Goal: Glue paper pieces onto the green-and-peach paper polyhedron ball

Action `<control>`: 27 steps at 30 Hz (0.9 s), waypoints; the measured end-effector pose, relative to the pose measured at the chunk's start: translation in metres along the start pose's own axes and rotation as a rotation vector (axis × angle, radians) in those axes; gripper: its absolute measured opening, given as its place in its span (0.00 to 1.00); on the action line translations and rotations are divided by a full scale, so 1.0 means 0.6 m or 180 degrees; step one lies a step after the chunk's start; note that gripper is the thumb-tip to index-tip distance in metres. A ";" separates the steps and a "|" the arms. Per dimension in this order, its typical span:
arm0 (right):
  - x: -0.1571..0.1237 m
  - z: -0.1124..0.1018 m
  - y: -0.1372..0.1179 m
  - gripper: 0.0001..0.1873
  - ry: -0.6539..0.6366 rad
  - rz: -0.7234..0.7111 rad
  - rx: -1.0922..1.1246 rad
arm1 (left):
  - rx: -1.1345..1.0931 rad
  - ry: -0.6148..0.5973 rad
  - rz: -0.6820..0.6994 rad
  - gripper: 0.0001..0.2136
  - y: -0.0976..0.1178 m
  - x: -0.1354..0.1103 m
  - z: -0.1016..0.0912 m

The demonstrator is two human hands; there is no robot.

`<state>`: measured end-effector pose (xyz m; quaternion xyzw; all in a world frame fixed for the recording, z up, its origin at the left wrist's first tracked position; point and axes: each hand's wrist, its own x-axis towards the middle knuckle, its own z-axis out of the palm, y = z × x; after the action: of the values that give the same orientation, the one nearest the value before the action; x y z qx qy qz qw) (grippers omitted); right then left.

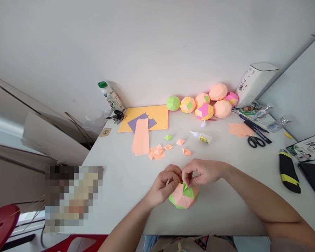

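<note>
A faceted paper ball [182, 201] in peach and green rests on the table close in front of me. My left hand [166, 183] is closed on its upper left side. My right hand [204, 171] pinches a small green paper piece [185, 186] at the top of the ball, thumb and forefinger together. The fingers partly hide the ball's far side. Just beyond my hands lie small folded paper pieces: a green one [168, 137], several peach ones [180, 142] and a small peach pile [156, 152]. Farther off, a glue bottle [203, 137] lies on its side.
Several finished paper balls [217, 109] line the wall. Peach strips [141, 138] and purple paper [132, 123] lie over yellow sheets [159, 117]. At right are black-handled scissors [256, 141], more peach paper [238, 129] and a black-yellow tool [289, 173]. A green-capped bottle [111, 96] stands back left.
</note>
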<state>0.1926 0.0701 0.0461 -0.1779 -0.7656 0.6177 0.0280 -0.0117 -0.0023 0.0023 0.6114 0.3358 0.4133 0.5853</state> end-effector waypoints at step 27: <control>0.007 0.012 -0.003 0.06 0.0420 0.0443 0.0364 | -0.0101 -0.0487 -0.0496 0.09 0.007 0.004 -0.013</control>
<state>0.1863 0.0646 0.0455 -0.2689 -0.7114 0.6477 0.0455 -0.0181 0.0032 0.0068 0.6039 0.3301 0.3240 0.6491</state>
